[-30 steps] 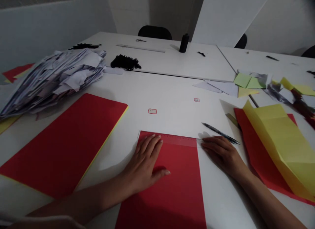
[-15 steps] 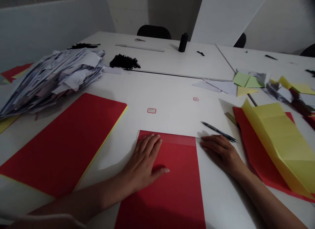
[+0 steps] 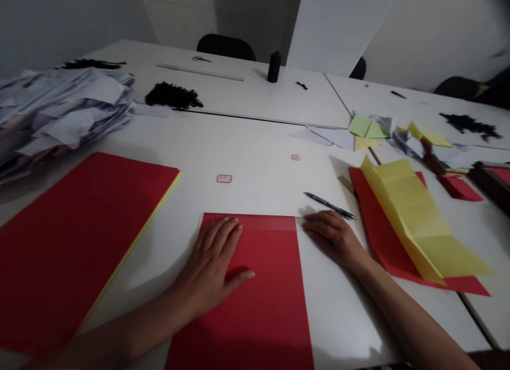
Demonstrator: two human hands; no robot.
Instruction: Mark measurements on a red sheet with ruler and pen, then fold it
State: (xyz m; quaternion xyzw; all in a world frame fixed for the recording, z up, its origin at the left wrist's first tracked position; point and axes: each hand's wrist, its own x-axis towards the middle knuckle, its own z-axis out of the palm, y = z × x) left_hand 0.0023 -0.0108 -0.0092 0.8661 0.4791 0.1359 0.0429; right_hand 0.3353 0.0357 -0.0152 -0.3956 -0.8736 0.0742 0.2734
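A red sheet [image 3: 266, 285] lies in front of me on the white table. Along its top edge rests a clear ruler [image 3: 274, 223]. My left hand [image 3: 213, 269] lies flat on sheet and ruler, thumb spread from the fingers. At the ruler's right end, my right hand [image 3: 332, 237] has its fingers bent and pressed together around the tip; the exact grip is hard to see. A black pen [image 3: 329, 205] lies just beyond my right hand. To the left is a red sheet stack [image 3: 87, 226] with a yellow edge beneath.
Crumpled papers [image 3: 67, 110] are heaped at the left. Black yarn [image 3: 173, 95], a black bottle [image 3: 274, 67] and a long ruler [image 3: 199, 72] stand or lie farther back. Folded yellow paper [image 3: 418, 216] lies on red paper at the right. Two small labels [image 3: 223, 178] are on the table.
The camera view has turned right, so everything appears shifted left and more of the right side shows. Both hands keep their places on the sheet and ruler.
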